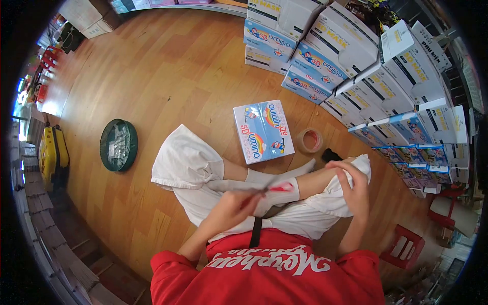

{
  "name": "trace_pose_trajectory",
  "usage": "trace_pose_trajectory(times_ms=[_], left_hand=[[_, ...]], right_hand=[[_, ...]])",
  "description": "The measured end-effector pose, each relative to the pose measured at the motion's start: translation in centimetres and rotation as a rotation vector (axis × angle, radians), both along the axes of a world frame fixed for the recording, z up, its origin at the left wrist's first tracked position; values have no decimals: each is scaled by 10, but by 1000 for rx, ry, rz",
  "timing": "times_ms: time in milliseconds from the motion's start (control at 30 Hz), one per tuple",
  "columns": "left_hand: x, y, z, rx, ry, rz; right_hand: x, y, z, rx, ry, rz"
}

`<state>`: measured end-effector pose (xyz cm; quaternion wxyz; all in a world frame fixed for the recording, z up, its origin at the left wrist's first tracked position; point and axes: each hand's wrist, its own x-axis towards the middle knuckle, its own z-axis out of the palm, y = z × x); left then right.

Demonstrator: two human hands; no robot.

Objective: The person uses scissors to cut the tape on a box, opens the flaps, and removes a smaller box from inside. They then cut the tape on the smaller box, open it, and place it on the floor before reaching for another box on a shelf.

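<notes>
My left hand (pixel 238 206) is closed on a pair of scissors, smeared by motion, held above my crossed legs. Their red handle loop (pixel 282 187) points to the right. My right hand (pixel 352 185) is over my right knee with thumb and fingers apart, and nothing shows between them. Just beyond its fingertips lies a small black object (pixel 331 155) whose kind I cannot make out. In front of my legs sits a white and blue Umino carton (pixel 264 131). A roll of clear tape (pixel 310 141) lies on the floor to its right.
A round green basket (pixel 105 147) holding clear plastic packs is on the wooden floor (pixel 152 76) to the left. Beyond it stands a yellow suitcase (pixel 53 155). Stacked mask cartons (pixel 351 46) line the right side. A red plastic stool (pixel 403 247) is at lower right.
</notes>
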<state>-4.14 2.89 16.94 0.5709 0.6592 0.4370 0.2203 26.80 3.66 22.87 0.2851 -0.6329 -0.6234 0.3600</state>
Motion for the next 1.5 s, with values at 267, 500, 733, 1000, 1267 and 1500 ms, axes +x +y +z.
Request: trace_pose_trajectory(times_ms=[267, 500, 733, 1000, 1267, 1500], left_hand=[[27, 17, -3, -470, -216, 47], [0, 79, -54, -414, -444, 354], [39, 145, -152, 476, -180, 639], [50, 137, -165, 471, -161, 685], [58, 130, -161, 499, -127, 731], [58, 131, -162, 496, -116, 737]], right_hand=[[-97, -6, -55, 537, -581, 535], [-80, 32, -103, 291, -348, 319], [-101, 126, -134, 119, -604, 214], [-119, 147, -145, 128, -601, 176], [-134, 135, -132, 155, -765, 209], [-135, 129, -130, 152, -726, 205]])
